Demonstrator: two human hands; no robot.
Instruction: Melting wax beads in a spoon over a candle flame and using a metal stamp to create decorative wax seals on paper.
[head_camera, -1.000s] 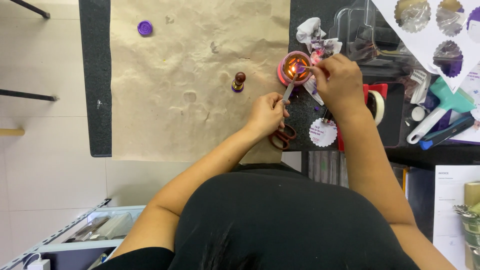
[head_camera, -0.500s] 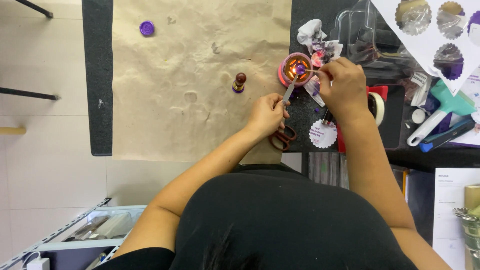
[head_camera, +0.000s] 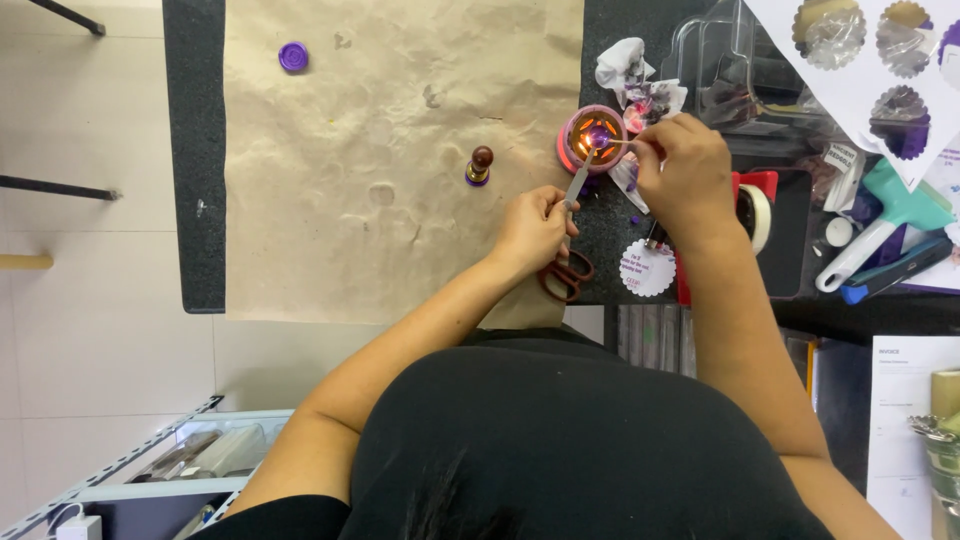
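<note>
My left hand (head_camera: 533, 229) grips the long handle of a small melting spoon (head_camera: 580, 175). The spoon's bowl rests over a round pink wax warmer (head_camera: 590, 138) that glows orange, with purple wax inside. My right hand (head_camera: 683, 172) pinches a thin stick (head_camera: 616, 142) whose tip reaches into the spoon's bowl. Red-handled scissors (head_camera: 567, 276) lie just below my left hand. A wooden-knobbed seal stamp (head_camera: 479, 166) stands upright on the brown paper sheet (head_camera: 380, 150), left of the warmer.
A purple wax seal (head_camera: 293, 56) lies on the paper's far corner. Crumpled tissue (head_camera: 620, 62), a clear plastic tray (head_camera: 725, 60), a tape roll (head_camera: 757, 217), a round scalloped label (head_camera: 647, 268), a teal-handled tool (head_camera: 880, 215) and a sticker sheet (head_camera: 880, 60) crowd the black mat at right.
My right hand has drawn slightly back from the warmer, and the thin stick now reaches into the spoon. My left hand still holds the spoon in place.
</note>
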